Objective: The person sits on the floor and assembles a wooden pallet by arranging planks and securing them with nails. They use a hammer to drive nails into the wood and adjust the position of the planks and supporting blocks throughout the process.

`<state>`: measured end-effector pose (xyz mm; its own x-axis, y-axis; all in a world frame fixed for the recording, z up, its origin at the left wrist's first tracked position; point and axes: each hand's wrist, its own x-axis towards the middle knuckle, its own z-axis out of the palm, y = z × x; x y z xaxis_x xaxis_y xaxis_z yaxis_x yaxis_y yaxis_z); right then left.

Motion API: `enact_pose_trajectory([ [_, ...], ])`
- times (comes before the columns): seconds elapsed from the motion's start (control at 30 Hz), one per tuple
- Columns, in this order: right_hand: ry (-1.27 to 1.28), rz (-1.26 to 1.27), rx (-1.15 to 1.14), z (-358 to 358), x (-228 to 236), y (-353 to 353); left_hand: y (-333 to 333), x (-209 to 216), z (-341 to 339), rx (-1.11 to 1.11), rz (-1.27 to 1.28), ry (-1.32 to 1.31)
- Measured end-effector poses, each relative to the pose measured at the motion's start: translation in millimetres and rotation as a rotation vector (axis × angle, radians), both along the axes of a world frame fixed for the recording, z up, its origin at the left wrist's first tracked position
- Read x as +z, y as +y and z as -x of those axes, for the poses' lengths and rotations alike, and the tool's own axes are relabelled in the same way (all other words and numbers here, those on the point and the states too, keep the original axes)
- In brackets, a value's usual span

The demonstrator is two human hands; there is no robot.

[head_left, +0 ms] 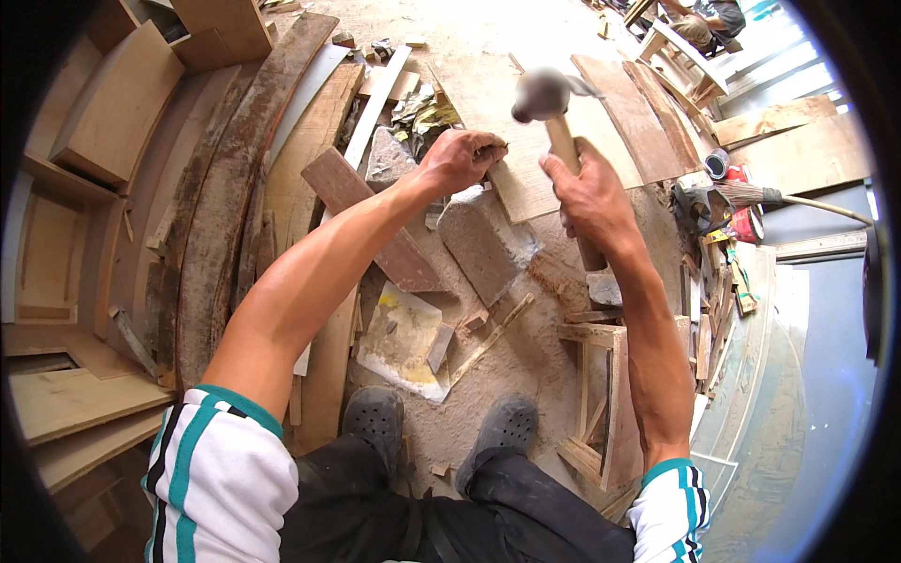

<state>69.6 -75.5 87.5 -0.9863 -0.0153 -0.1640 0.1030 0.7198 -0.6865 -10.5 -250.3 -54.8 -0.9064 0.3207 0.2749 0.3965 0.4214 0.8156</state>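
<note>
My right hand (598,199) is wrapped round the wooden handle of a claw hammer (563,141). The hammer is held up, its metal head blurred and its claw pointing right. My left hand (460,161) is closed in a pinch at the near left edge of a pale plywood board (535,183). Something small and dark shows at its fingertips, too small to name. Under the board's near end stands a grey concrete block (477,242). A reddish-brown plank (375,220) lies slantwise beneath my left forearm.
Long rough planks (225,206) and wooden cabinet frames (117,103) fill the left side. A small wooden frame (601,394) stands by my right forearm. Wood offcuts (718,328), a broom (751,192) and red cans (746,223) lie to the right. Another person (709,23) sits at the far right.
</note>
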Motion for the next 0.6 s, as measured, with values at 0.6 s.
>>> enact_pose_trajectory([
  [0.6,0.037,-0.04,0.034,1,0,-5,1,5,-4,0.037,0.032,-0.062],
])
